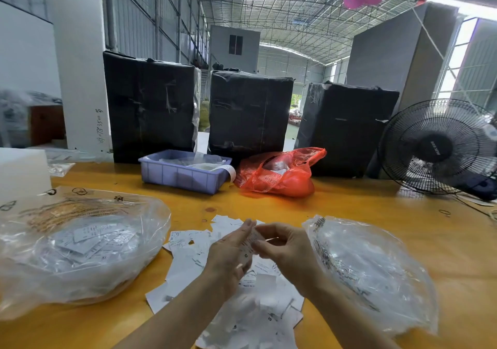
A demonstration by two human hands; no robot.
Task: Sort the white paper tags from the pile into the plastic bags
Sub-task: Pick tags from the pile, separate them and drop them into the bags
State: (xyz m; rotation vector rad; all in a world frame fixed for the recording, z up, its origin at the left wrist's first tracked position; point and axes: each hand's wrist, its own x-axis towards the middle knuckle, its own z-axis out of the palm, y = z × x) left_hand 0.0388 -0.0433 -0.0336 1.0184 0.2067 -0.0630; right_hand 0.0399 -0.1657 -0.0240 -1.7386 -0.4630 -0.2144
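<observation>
Above the pile of white paper tags (231, 289) on the yellow wooden table (376, 209), both hands meet with forearms reaching in from the near edge. Left hand (230, 253) is raised with fingers extended upward, its thumb pressing a small stack of tags (248, 249) against them. Right hand (285, 244) has its fingers curled and pinches the top of that same stack from the other side. To the left lies a clear plastic bag (78, 244) already holding many tags. To the right lies a second clear plastic bag (371, 270); what it holds I cannot tell. Farther back stand a lilac plastic bin (183, 175) with clear packets inside, a red plastic bag (279, 172), three black-wrapped boxes (250, 112) and a black fan (438, 147).
</observation>
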